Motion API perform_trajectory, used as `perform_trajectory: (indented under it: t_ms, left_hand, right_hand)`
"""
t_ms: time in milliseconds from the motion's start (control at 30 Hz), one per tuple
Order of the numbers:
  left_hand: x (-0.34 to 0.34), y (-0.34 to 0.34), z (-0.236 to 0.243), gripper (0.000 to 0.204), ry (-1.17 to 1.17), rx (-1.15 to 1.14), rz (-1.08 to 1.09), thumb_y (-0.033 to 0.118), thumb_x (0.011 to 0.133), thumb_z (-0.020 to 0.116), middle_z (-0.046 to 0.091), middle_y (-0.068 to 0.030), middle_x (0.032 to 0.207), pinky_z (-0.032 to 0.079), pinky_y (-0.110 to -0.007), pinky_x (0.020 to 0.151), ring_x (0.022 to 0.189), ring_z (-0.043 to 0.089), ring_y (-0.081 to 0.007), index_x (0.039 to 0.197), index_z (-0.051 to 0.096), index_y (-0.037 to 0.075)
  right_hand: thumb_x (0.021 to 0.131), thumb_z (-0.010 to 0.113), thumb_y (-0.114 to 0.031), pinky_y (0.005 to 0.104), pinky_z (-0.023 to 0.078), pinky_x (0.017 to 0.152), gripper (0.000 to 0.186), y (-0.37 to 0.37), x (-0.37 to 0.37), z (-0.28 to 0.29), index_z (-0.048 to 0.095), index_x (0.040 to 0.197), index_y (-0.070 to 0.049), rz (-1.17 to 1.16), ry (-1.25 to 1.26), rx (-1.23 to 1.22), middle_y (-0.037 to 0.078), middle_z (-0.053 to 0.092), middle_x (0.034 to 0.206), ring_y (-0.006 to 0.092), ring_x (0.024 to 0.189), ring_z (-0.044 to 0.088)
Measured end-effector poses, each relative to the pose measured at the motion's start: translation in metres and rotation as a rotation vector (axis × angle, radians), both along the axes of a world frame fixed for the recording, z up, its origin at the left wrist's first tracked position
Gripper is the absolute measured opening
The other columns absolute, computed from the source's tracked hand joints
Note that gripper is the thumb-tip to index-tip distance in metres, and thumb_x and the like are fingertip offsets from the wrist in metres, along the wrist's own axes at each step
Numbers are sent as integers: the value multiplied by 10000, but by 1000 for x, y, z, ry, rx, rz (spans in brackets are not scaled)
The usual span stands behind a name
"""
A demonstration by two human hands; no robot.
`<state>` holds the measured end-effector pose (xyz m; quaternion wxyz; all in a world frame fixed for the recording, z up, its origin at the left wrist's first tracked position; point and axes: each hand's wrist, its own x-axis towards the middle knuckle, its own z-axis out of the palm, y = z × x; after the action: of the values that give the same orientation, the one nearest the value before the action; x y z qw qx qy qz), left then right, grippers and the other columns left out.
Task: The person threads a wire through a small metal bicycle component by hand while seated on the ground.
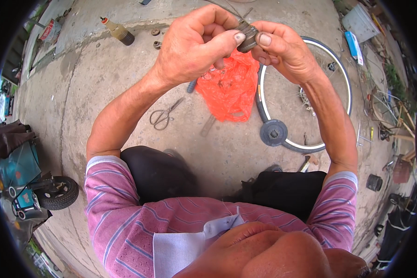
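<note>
Up at the top middle, my left hand (190, 51) pinches a small dark, ridged cylindrical metal part (248, 39) between thumb and fingers, with thin dark strands sticking up from it. My right hand (289, 53) grips the same part from the other side, thumb pressed near its edge. Beneath them a crumpled orange plastic bag (227, 92) lies on the concrete. A bicycle wheel (262, 99) lies to its right, with a dark round disc (273, 133) at its lower left. Black-handled scissors (162, 118) rest left of the bag.
An oil bottle (117, 31) and small round parts (156, 32) sit at upper left; a white bucket (359, 23) and blue box (353, 47) at upper right. A vehicle with a small tyre (58, 194) is at left. Rods, sticks and a dark cylinder (374, 182) lie at right.
</note>
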<state>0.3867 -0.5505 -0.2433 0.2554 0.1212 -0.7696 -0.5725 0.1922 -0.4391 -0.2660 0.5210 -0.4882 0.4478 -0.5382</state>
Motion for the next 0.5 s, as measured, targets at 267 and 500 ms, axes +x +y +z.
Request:
perform_trajectory:
  t_ms: [267,500]
  left_hand:
    - [-2,-2,-2,184,15,-83,8,173,993,586,630,-24,709,443,-198,472,530,547,-46,933,622,3]
    - [0,-28,-7,233,39,256,143,145,962,628,675,-73,937,548,-263,614,742,650,-132,1151,620,8]
  right_hand:
    - [931,635,-378,211,312,527,365,-1,7,-7,674,1020,-26,42,-18,-6,-21,602,795,47,612,416]
    - [975,534,-384,211,290,508,397,-4,7,-4,646,1030,-7,112,-223,-56,34,608,824,53,595,388]
